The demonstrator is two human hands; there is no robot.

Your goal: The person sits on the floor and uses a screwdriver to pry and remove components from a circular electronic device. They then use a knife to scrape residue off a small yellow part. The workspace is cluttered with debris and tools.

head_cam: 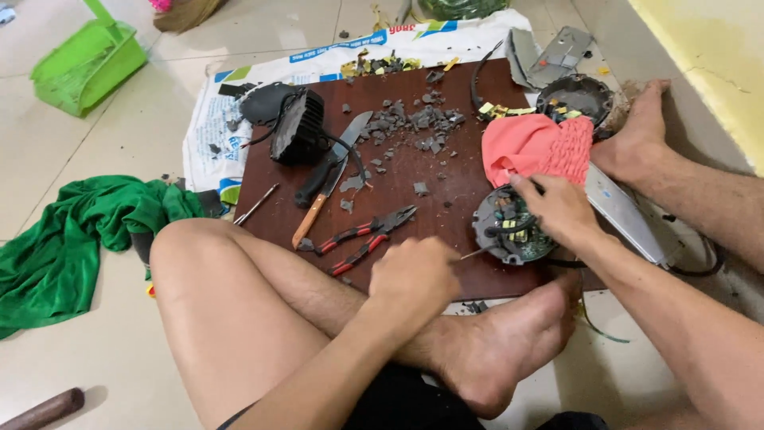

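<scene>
The left hand [414, 275] is closed in a fist around one thin metal tool [476, 253], its tip touching the round circuit assembly [509, 227] on the brown board [446, 191]. The right hand [557, 209] rests on that assembly, fingers [527, 185] curled over its rim; how firmly they grip I cannot tell. Just behind lies one pink cloth [537, 147]. On the board: one pair of red-handled pliers [366, 237], one knife [330, 187], one black lamp housing [296, 126], many grey fragments [414, 123]. A second round housing [574, 95] is partly hidden by the cloth. One green cloth [72, 231] lies on the floor.
</scene>
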